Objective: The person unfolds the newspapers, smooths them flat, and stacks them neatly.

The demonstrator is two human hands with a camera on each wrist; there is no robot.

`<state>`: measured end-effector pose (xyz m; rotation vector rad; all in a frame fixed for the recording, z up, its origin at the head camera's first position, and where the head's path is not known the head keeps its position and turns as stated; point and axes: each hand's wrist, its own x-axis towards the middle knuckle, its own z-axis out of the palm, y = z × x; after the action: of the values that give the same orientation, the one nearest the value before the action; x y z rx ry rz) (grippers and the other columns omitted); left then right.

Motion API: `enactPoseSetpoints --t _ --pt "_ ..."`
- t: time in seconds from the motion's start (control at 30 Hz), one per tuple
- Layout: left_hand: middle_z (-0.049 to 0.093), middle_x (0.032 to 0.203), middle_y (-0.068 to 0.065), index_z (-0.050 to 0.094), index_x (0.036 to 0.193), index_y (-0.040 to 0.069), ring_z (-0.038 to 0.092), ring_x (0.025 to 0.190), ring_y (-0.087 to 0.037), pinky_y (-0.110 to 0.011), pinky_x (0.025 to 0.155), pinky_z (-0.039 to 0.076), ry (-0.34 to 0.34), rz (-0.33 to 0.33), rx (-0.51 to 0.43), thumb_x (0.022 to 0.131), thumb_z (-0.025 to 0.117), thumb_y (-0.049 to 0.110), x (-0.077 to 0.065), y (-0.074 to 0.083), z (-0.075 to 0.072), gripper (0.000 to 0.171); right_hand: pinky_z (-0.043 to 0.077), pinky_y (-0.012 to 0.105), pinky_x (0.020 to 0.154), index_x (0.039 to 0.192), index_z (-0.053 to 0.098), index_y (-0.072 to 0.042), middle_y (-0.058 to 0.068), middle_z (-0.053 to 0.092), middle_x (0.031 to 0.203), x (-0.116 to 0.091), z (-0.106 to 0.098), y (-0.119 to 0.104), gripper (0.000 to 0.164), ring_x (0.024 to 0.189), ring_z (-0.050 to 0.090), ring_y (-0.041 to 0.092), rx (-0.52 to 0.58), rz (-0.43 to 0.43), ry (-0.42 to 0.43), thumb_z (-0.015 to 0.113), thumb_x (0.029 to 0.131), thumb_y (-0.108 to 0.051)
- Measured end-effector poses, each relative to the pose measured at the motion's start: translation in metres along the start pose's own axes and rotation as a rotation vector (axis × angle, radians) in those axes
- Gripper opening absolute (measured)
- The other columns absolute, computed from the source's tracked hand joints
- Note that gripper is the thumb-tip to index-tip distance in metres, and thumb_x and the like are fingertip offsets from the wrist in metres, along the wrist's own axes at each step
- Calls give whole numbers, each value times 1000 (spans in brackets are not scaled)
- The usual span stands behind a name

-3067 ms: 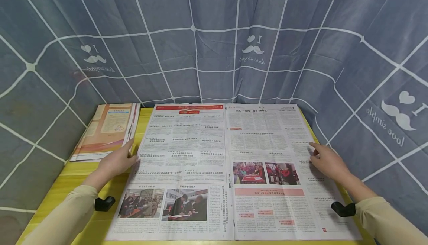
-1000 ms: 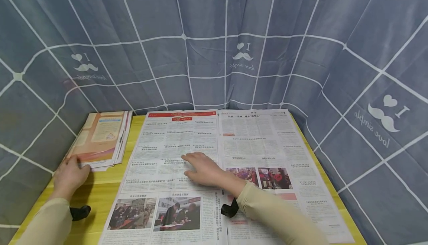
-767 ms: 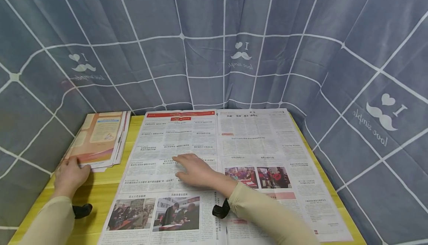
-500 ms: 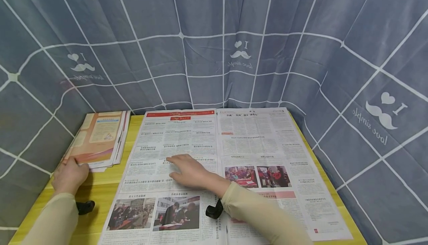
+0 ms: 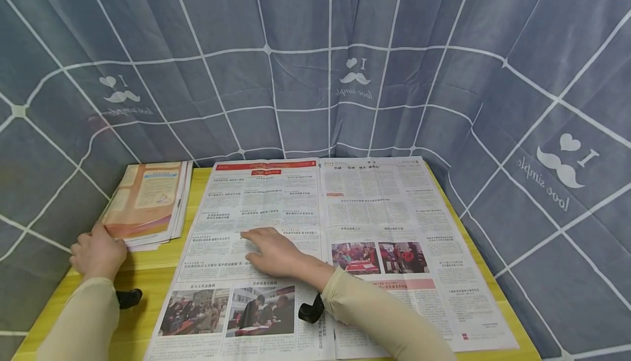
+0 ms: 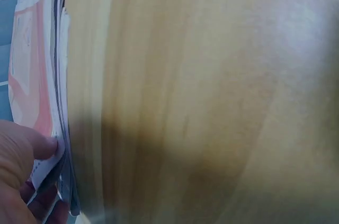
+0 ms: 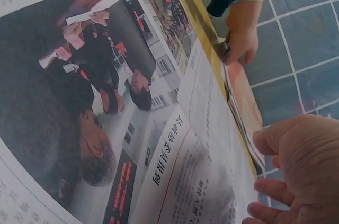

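A newspaper (image 5: 374, 207) lies spread flat on the yellow wood-grain table, its centre fold running away from me. At the left, a stack of folded papers has an orange-printed folded newspaper (image 5: 143, 202) on top. My left hand (image 5: 98, 251) pinches the near corner of that top newspaper; in the left wrist view the thumb (image 6: 45, 147) lies on its face, with fingers beneath the lifted corner. My right hand (image 5: 273, 251) is over the left page of the spread newspaper, fingers loosely extended and holding nothing. Whether it touches the page I cannot tell.
A grey-blue curtain (image 5: 296, 92) with white grid lines closes off the back and both sides. A strip of bare yellow table (image 5: 153, 273) runs between the stack and the spread newspaper. Black straps' ends (image 5: 129, 298) stick out at both wrists.
Earlier both hands were by the spread newspaper's side edges. The left hand has moved left to the stack and now pinches its corner; the right hand has crossed leftward over the left page.
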<state>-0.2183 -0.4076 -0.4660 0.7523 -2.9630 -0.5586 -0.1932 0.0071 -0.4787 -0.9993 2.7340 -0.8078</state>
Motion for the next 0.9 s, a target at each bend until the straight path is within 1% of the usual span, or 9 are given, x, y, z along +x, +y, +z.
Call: enactPoseSetpoints --t 0.13,0.3,0.43,0.5,0.53,0.63,0.7,0.77,0.9 --pt "26 125 -52 23 147 -15 32 115 -69 -73 88 33 6 8 -67 89 47 9 -2 3 -3 68 29 30 118 156 45 -17 0 48 155 0 0 -1 54 145 40 18 -8 2 6 57 104 -30" --pt "29 121 -49 30 147 -17 29 115 -63 -67 84 35 3 29 -154 89 42 7 -2 5 -6 64 29 31 118 156 46 -17 0 49 154 0 -1 -1 53 144 41 18 3 11 17 56 105 -28" --pt "30 136 -50 28 150 -18 30 123 -62 -64 97 34 -9 17 -254 92 35 5 -1 6 -7 63 31 31 118 155 47 -18 -1 49 154 -1 -1 0 51 145 40 17 26 23 18 55 106 -28" --pt "31 143 -47 23 153 -17 37 122 -58 -56 92 42 -22 8 -315 94 31 3 -2 7 -8 63 31 32 117 155 47 -19 -2 49 154 -2 -1 0 50 145 40 17 40 34 17 55 106 -28" --pt "33 144 -46 21 154 -16 43 119 -55 -50 88 46 -26 6 -346 94 30 2 -2 7 -9 63 31 32 117 155 47 -19 -2 49 154 -2 -1 1 50 145 40 17 45 38 18 55 106 -28" --pt "36 145 -41 17 156 -13 64 93 -34 -32 68 54 -35 7 -471 96 25 1 -5 12 -13 62 32 32 117 154 48 -20 -3 50 153 -2 -1 3 50 144 41 17 61 49 28 56 106 -28" --pt "37 146 -39 15 158 -11 65 73 -17 -27 57 55 -36 11 -559 98 24 1 -7 15 -16 62 32 32 117 154 49 -19 -2 51 152 -2 -2 4 49 143 42 17 73 53 38 56 106 -27" --pt "35 147 -36 15 159 -9 61 61 -3 -27 58 58 -30 16 -627 99 21 2 -9 19 -20 61 32 32 117 153 50 -19 -2 52 151 -2 -2 5 49 142 43 17 79 57 48 56 105 -27" --pt "31 150 -34 14 161 -5 61 60 1 -25 59 58 -20 20 -733 101 20 3 -15 28 -30 61 32 33 117 154 50 -17 -1 53 151 -2 -4 8 50 142 44 18 100 71 54 57 105 -27"
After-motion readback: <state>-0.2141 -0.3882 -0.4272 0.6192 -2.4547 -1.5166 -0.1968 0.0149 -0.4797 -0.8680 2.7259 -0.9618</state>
